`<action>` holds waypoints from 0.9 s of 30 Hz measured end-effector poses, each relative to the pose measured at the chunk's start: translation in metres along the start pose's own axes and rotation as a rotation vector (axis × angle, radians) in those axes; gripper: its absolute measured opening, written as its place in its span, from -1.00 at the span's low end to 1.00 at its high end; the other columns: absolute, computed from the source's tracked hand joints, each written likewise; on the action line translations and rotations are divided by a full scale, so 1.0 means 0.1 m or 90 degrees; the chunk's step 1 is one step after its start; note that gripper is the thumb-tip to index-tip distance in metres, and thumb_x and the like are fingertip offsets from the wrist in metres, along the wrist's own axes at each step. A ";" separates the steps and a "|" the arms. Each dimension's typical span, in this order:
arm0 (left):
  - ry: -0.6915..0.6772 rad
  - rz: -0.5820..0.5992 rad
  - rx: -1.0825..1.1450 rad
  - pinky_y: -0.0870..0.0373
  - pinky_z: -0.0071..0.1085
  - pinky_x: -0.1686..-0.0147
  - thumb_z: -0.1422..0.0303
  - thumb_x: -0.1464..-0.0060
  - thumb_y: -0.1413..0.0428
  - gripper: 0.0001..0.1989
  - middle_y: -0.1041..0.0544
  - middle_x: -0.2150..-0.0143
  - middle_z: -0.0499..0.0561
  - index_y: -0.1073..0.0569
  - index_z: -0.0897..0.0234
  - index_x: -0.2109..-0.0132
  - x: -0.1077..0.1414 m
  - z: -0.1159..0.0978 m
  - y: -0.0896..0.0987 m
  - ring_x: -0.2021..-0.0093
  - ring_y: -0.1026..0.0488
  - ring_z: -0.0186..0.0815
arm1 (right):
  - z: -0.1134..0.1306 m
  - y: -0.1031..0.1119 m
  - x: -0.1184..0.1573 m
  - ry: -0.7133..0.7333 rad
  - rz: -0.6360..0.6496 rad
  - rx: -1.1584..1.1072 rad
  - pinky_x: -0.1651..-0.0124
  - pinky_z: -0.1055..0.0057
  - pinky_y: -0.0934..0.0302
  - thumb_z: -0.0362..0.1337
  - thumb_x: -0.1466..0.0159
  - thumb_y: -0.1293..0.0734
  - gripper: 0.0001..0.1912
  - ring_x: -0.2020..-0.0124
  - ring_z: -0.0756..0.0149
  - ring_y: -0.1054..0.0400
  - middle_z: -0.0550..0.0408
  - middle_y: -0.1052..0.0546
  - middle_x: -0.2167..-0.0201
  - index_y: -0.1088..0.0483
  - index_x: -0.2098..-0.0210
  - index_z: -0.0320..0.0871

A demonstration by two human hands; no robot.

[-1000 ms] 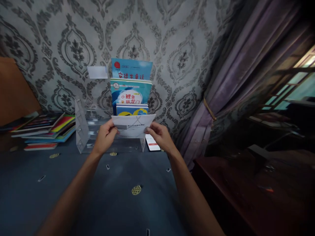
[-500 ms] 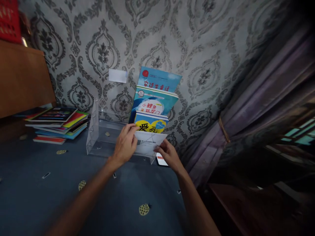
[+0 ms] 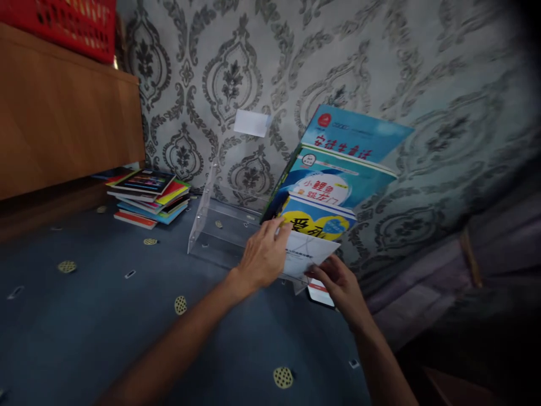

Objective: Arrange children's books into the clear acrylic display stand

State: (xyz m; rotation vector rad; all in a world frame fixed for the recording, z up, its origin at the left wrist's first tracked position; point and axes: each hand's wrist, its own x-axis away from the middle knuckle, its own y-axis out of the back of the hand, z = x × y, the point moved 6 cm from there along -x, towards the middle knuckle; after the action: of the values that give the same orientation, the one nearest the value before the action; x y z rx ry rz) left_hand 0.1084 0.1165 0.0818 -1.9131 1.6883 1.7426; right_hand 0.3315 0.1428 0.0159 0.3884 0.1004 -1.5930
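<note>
A thin white booklet (image 3: 302, 256) stands in the front of a clear plastic book rack (image 3: 207, 217). My right hand (image 3: 340, 287) pinches its lower right part between thumb and fingers. At the left edge, my left hand (image 3: 266, 254) is closed around the booklet's side, its fingertips touching the yellow and blue book (image 3: 319, 223) just behind. Farther back, a teal book (image 3: 350, 183) and a taller light-blue book (image 3: 359, 132) rise in steps, leaning back. The rack's left part holds no books. My fingers hide the booklet's side edges.
A phone (image 3: 321, 294) with a lit screen lies beside the rack's right end, partly behind my right hand. Left of the rack is a pile of books (image 3: 150, 194). A wooden cabinet (image 3: 71, 113) with a red basket (image 3: 71, 28) stands far left; a curtain (image 3: 422, 282) hangs right.
My view has swung left, so the rack, books and hands appear farther right, and more of the cabinet and basket shows. Both hands stay at the white booklet.
</note>
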 end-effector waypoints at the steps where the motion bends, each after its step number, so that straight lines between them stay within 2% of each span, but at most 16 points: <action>1: 0.003 -0.004 -0.001 -0.42 -0.17 -0.20 0.54 -0.24 0.07 -0.54 -0.38 -0.27 0.24 -0.28 0.31 -0.26 0.00 0.00 0.01 -0.27 -0.34 -0.09 | 0.01 0.00 0.00 0.000 -0.001 0.006 0.24 0.27 -0.54 0.02 -0.01 -0.60 -0.51 0.45 0.24 -0.53 0.11 -0.64 0.40 -0.52 0.16 -0.06; 7: 0.054 -0.001 -0.004 -0.44 -0.19 -0.13 0.53 -0.23 0.08 -0.54 -0.44 -0.17 0.22 -0.24 0.31 -0.26 -0.02 0.09 0.07 -0.16 -0.40 -0.11 | 0.07 0.00 0.01 0.001 -0.007 0.057 0.32 0.31 -0.52 0.03 -0.02 -0.60 -0.55 0.42 0.19 -0.54 0.08 -0.62 0.43 -0.56 0.21 -0.09; 12: 0.085 0.027 0.002 -0.45 -0.14 -0.11 0.49 -0.25 0.09 -0.57 -0.48 -0.09 0.19 -0.24 0.27 -0.25 -0.01 0.19 0.06 -0.13 -0.43 -0.09 | 0.06 -0.02 0.00 0.016 -0.006 0.035 0.25 0.25 -0.55 0.08 0.02 -0.60 -0.56 0.36 0.17 -0.55 0.03 -0.66 0.36 -0.61 0.30 -0.09; 17: 0.107 0.051 0.077 -0.44 -0.14 -0.14 0.46 -0.22 0.02 -0.56 -0.50 -0.15 0.21 -0.28 0.28 -0.23 -0.03 0.31 0.06 -0.15 -0.46 -0.09 | 0.06 -0.02 0.00 0.007 -0.008 0.046 0.25 0.30 -0.54 0.04 0.03 -0.62 -0.60 0.39 0.20 -0.55 0.07 -0.64 0.44 -0.62 0.36 -0.11; 20: 0.118 0.051 0.199 -0.48 -0.19 -0.05 0.40 -0.16 -0.08 -0.62 -0.59 -0.04 0.12 -0.36 0.23 -0.13 -0.06 0.48 0.09 -0.01 -0.55 -0.15 | 0.10 -0.02 0.03 -0.005 -0.013 0.011 0.25 0.28 -0.55 -0.01 0.05 -0.64 -0.61 0.40 0.21 -0.54 0.08 -0.65 0.41 -0.62 0.34 -0.11; 23: 0.131 0.022 0.330 -0.51 -0.32 0.11 0.41 -0.18 -0.01 -0.78 -0.62 0.15 0.05 -0.45 0.24 0.04 -0.10 0.71 0.12 0.15 -0.59 -0.25 | 0.14 -0.01 0.07 -0.015 -0.011 -0.014 0.17 0.23 -0.55 -0.03 0.01 -0.62 -0.62 0.35 0.22 -0.55 0.10 -0.66 0.38 -0.62 0.29 -0.11; 27: 0.197 -0.039 0.387 -0.50 -0.40 0.25 0.57 -0.07 0.09 -0.69 -0.61 0.25 0.01 -0.48 0.28 0.15 -0.12 0.95 0.15 0.34 -0.59 -0.34 | 0.16 0.08 0.10 -0.026 -0.030 -0.036 0.11 0.22 -0.54 -0.06 -0.01 -0.61 -0.67 0.32 0.23 -0.55 0.11 -0.66 0.35 -0.61 0.32 -0.10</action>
State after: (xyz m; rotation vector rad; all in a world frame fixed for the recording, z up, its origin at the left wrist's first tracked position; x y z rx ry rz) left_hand 0.0366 0.1797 0.0648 -1.9534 1.9257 0.7883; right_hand 0.3358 0.1283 0.0295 0.3113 0.1247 -1.6399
